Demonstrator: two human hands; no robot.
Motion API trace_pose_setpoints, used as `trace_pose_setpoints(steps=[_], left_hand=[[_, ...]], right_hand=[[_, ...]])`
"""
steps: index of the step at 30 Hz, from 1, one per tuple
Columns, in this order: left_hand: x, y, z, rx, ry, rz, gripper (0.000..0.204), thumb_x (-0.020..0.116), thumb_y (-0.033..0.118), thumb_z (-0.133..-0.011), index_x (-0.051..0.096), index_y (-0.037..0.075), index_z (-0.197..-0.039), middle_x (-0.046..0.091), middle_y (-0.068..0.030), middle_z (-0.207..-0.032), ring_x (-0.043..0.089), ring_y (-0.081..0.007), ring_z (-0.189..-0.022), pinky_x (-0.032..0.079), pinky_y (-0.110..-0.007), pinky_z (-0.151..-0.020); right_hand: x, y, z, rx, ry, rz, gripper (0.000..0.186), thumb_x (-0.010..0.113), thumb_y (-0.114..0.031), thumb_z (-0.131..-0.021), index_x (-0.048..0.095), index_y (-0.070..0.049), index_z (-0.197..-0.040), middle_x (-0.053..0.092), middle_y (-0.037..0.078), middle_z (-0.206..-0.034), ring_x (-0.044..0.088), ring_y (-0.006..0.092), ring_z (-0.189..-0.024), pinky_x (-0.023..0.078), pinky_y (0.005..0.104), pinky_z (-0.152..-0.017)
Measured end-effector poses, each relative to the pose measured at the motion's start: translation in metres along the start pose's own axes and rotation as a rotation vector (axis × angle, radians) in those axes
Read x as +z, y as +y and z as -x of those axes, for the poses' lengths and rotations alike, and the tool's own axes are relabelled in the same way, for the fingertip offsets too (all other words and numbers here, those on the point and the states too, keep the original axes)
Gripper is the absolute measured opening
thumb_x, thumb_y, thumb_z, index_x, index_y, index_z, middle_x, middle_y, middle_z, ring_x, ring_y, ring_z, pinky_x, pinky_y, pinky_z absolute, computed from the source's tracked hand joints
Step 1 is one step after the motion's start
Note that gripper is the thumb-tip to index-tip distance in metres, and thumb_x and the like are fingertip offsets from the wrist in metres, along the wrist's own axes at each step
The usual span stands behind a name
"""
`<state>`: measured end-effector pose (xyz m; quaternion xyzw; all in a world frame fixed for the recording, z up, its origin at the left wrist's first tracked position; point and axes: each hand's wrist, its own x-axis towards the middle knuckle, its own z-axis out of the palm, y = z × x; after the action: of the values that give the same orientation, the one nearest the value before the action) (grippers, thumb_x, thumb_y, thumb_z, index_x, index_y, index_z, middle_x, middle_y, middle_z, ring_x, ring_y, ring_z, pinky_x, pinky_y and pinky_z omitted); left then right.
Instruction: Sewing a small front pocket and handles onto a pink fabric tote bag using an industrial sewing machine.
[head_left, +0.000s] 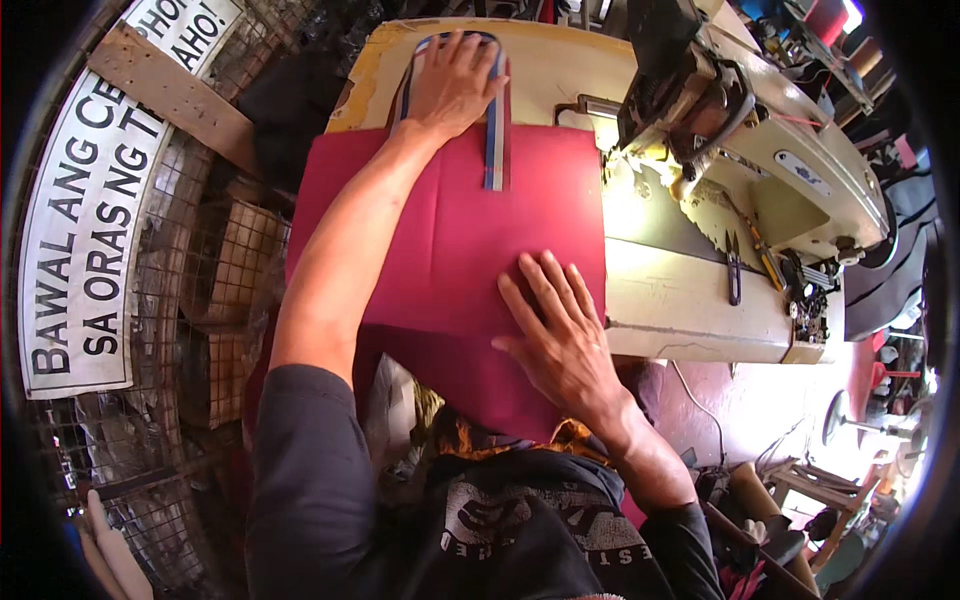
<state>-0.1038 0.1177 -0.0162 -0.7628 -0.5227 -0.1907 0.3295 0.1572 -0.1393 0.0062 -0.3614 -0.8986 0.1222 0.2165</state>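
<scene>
A maroon fabric piece (465,225) lies over the pale worktable (575,55) and drapes toward my body. At its top, a looped striped strap (495,160) in blue, white and dark red extends past the fabric's edge. My left hand (455,85) rests open on the loop of this strap, fingers spread. My right hand (550,335) lies open on the fabric's lower right part, fingers apart, near its edge beside the sewing machine bed.
An industrial sewing machine (800,185) stands at right, with thread snips (734,265) and a yellow-handled tool (768,250) on it. A wire grid wall (235,260) at left carries a white sign (75,260) and a wooden board (175,100). A fan (840,420) is at far right.
</scene>
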Motion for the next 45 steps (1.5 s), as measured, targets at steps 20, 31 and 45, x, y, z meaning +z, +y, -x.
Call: trace_pose_setpoints(steps=[20,31,45], left_hand=[[-0.12,-0.064,0.165,-0.367,-0.442,0.402,0.046,0.053,0.028,-0.107,0.053,-0.002,-0.142,0.051,-0.0243,-0.149,0.044,-0.0381,-0.141,0.032,-0.046,-0.119],[-0.095,-0.121,0.183,-0.309,-0.452,0.43,0.053,0.046,0.036,-0.11,0.049,0.001,-0.149,0.041,-0.0255,-0.157,0.037,-0.0387,-0.147,0.031,-0.047,-0.121],[-0.102,-0.139,0.19,-0.163,-0.214,0.128,0.041,0.058,0.034,-0.105,0.066,0.007,-0.135,0.055,-0.0201,-0.146,0.053,-0.0339,-0.135,0.042,-0.043,-0.113]], right_hand=[[-0.023,0.039,0.023,-0.047,0.395,-0.098,0.044,0.074,-0.024,-0.089,0.064,-0.001,-0.126,0.061,0.02,-0.128,0.058,0.0368,-0.124,0.047,0.05,-0.105],[0.044,0.02,0.45,1.293,0.316,0.168,0.015,0.065,-0.006,-0.089,0.068,-0.006,-0.103,0.065,0.018,-0.096,0.066,0.0415,-0.086,0.054,0.0469,-0.077],[0.07,0.03,0.573,1.813,0.36,0.27,0.041,0.082,-0.015,-0.08,0.068,-0.006,-0.118,0.066,0.014,-0.106,0.067,0.0295,-0.097,0.053,0.0405,-0.089]])
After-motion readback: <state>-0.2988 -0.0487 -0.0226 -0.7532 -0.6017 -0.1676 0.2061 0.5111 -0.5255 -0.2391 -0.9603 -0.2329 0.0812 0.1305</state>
